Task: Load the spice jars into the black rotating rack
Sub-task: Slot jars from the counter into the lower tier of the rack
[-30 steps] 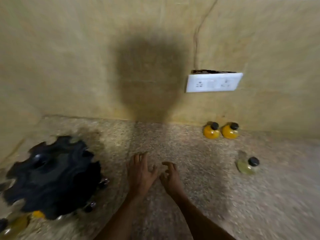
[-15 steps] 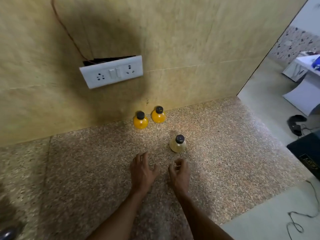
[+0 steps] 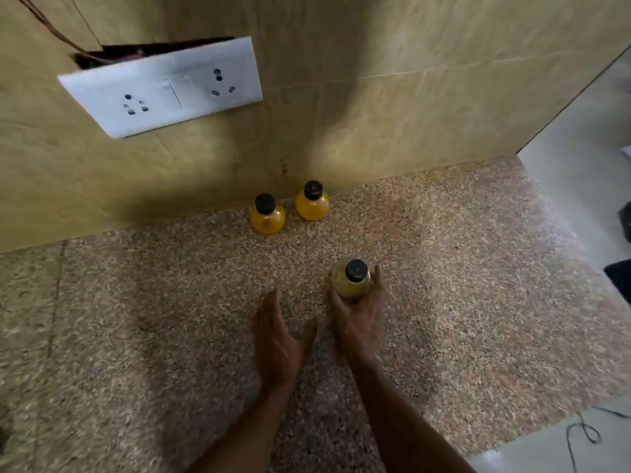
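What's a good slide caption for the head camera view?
Right hand grips pale spice jar on speckled counter; two orange jars wait by wall.

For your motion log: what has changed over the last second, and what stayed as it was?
The right hand reached forward and took hold of the pale jar. The view swung right, so the rack left the frame. The left hand stayed open and empty; both orange jars stayed by the wall.

Head camera looks steeply down at the speckled counter (image 3: 136, 336), facing the wall (image 3: 409, 80).
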